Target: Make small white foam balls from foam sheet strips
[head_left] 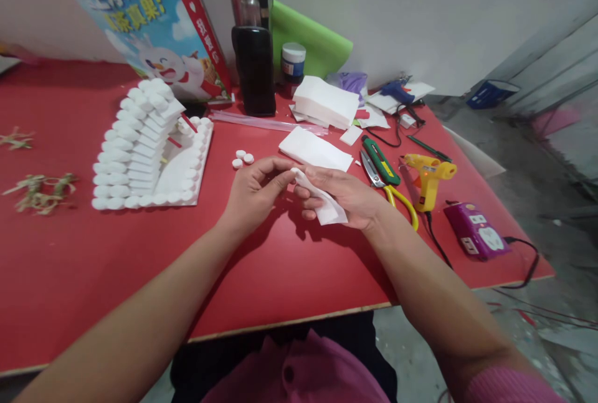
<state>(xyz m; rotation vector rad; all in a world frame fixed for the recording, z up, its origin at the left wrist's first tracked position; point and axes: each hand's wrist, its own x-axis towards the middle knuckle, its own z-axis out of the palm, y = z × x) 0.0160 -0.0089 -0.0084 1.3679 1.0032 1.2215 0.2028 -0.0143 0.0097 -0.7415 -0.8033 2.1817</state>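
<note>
A strip of white tissue paper point(327, 207) lies across the fingers of my right hand point(343, 194), which is closed on it. The thumb and forefinger of my left hand point(259, 190) pinch the strip's upper end, where it looks curled or rolled. Just beyond my left hand sit several small white paper rolls point(243, 158). A folded stack of white tissue point(315, 149) lies behind both hands. To the left stands a white model staircase point(149, 147) on a white base, edged with rows of white rounded pieces.
Scissors with yellow handles point(402, 203), a green utility knife point(380, 160) and a yellow glue gun point(427, 179) lie right, near a purple power box point(475, 232). A phone point(255, 73) stands at the back. Dried straw bundles point(44, 192) lie far left on the red table point(280, 278).
</note>
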